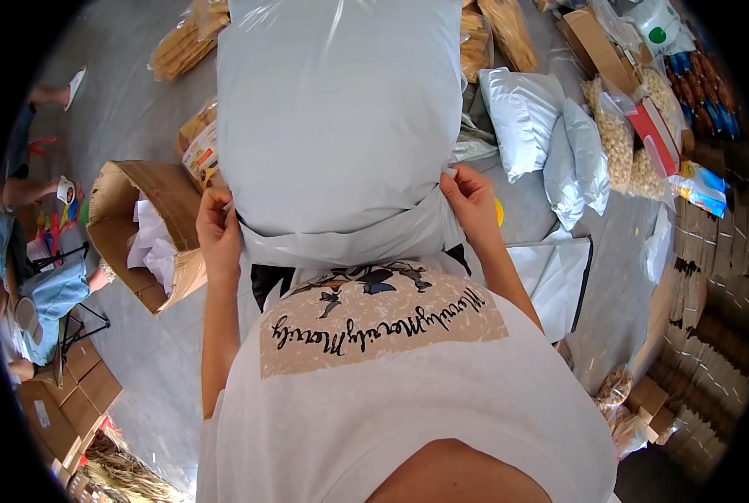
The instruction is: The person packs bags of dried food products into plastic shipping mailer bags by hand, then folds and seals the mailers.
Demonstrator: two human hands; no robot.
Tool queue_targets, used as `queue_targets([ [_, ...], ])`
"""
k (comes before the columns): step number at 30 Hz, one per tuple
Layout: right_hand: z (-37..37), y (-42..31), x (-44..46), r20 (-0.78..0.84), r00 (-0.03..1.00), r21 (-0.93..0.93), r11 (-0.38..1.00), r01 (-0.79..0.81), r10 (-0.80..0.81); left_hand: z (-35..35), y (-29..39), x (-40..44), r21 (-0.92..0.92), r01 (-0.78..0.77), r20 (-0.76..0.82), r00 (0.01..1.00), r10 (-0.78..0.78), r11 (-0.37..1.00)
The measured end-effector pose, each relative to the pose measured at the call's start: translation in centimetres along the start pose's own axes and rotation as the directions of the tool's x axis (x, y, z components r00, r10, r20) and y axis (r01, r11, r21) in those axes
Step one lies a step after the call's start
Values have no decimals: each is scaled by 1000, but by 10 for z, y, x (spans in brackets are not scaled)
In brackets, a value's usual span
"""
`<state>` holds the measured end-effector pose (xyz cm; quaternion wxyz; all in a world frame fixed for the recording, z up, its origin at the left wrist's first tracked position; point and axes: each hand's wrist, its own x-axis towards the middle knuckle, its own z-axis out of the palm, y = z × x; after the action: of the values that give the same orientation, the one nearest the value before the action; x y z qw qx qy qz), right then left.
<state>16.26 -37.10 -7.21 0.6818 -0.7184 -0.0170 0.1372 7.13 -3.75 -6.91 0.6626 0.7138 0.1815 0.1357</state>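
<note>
Left fingers [218,206] and right fingers [460,189] pinch opposite ends of a folded flap [349,241]; its grey bag [341,126] spans between and beyond them. Even outward tension should keep the flap straight.

Bright, soft light; glare streaks the grey bag [341,126] near its top; fisheye distortion (corners black) curves the edges.
</note>
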Motion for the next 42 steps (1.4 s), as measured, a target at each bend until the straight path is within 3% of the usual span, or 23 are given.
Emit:
queue_targets([
  [2, 1, -3, -1, 65, 998, -21, 1000, -19, 20, 3, -7, 0, 108, -45, 43, 998, 41, 993],
  [5, 7, -6, -2, 25, 991, 23, 991, -129, 128, 13, -9, 3, 89, -51, 60, 997, 45, 995],
  [9, 4, 8, 6, 67, 997, -96, 995, -38, 45, 19, -9, 3, 86, -49, 40, 998, 46, 995],
  [12, 8, -23, 1, 76, 997, -240, 971, 20, -2, 6, -27, 8, 196, -32, 21, 999, 29, 980],
  [13, 9, -44, -2, 66, 996, -437, 899, -20, 55, 5, -20, 7, 197, -38, 16, 999, 36, 980],
  [14, 9, -56, -5, 42, 994, -614, 787, -58, 106, 6, -8, 4, 318, -81, -9, 996, 89, 945],
  [15, 11, -55, -8, 41, 994, -614, 787, -54, 101, 6, 2, 1, 433, -117, -27, 989, 142, 894],
  [16, 13, -52, -12, 56, 998, -529, 847, 52, -27, 5, 7, -2, 429, -122, -25, 989, 146, 895],
  [17, 14, -49, -14, 55, 986, -442, 882, 165, -157, 6, 10, -5, 133, -46, -59, 997, 54, 990],
  [18, 17, -45, -16, 45, 985, -450, 878, 167, -164, 8, 13, -7, -178, 33, -56, 997, -44, 983],
  [19, 20, -39, -17, 91, 975, -484, 846, 222, -204, 9, 17, -11, -190, 27, -39, 999, -35, 981],
  [21, 20, -39, -12, 106, 961, -535, 800, 273, -257, 13, 24, -16, 16, -68, 112, 992, 66, 998],
  [23, 20, -41, -7, 163, 970, -467, 851, 238, -182, 15, 31, -16, 219, -107, 196, 978, 63, 970],
  [24, 22, -40, -3, 145, 971, -474, 848, 237, -191, 19, 37, -12, 210, -120, 214, 974, 75, 970],
  [26, 25, -38, 3, 196, 975, -143, 980, 138, -109, 27, 47, -8, 57, 114, 175, 977, -122, 992],
  [27, 24, -41, 5, 184, 976, -144, 979, 144, -116, 26, 45, -5, -49, 171, 173, 972, -160, 984],
  [28, 23, -47, 6, 207, 978, -37, 999, 13, -5, 27, 47, -1, -49, 165, 184, 971, -153, 985],
  [29, 22, -51, 6, 243, 965, 67, 990, -122, 103, 28, 51, 1, -180, 209, 200, 965, -172, 961],
  [30, 19, -52, 6, 233, 967, 70, 991, -118, 98, 29, 55, 4, -305, 252, 218, 957, -190, 918],
  [35, 8, -48, 2, 300, 953, 196, 980, -18, -42, 40, 67, 16, -352, 200, 308, 947, -89, 914],
  [36, 8, -42, 2, 286, 957, 199, 980, -10, -48, 45, 69, 16, -361, 185, 260, 961, -92, 914],
  [38, 9, -36, 6, 329, 931, 398, 872, -286, 156, 56, 76, 21, -376, 166, 227, 970, -83, 912],
  [42, 7, -46, -5, 323, 929, 615, 705, -352, 181, 79, 115, 33, -307, 184, 229, 967, -115, 934],
])
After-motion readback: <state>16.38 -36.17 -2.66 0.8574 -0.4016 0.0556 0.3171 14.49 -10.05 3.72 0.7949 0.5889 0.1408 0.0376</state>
